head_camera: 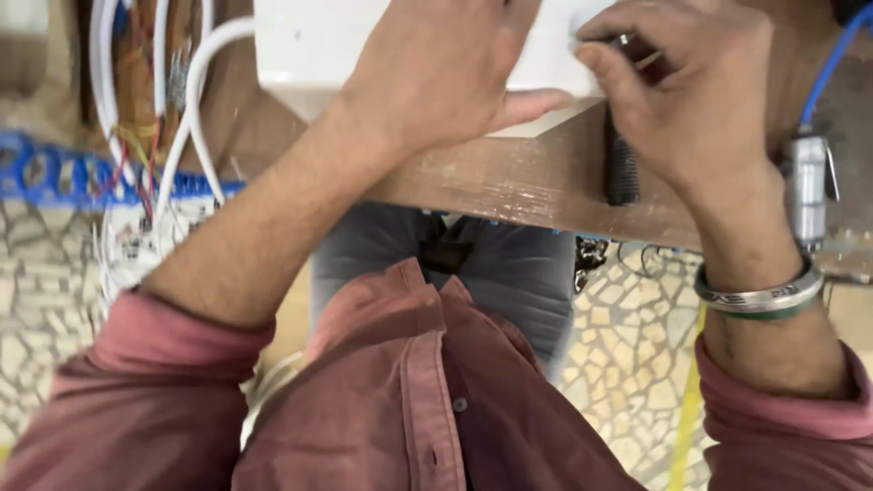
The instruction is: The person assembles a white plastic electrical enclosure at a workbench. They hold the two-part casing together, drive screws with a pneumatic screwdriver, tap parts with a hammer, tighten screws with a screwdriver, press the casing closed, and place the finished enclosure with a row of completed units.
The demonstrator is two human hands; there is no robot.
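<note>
Red shirt [427, 400] nearest; left hand [436, 73] pressing flat on white box [300, 45], rigid, light-looking; right hand [682, 91] at 1 o'clock gripping screwdriver [622, 164].

Bench [509, 186] front edge open btwn both forearms. Left end blocked by white cables [186, 109]; right end by metal fitting [807, 186] w/ blue hose [832, 59].

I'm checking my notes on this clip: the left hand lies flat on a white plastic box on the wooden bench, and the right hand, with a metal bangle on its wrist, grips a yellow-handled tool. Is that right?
Not quite. The head view shows the tool's ribbed handle is black, not yellow. The rest stands: the left hand lies flat on the white plastic box on the wooden bench, and the right hand wears a metal bangle.
</note>
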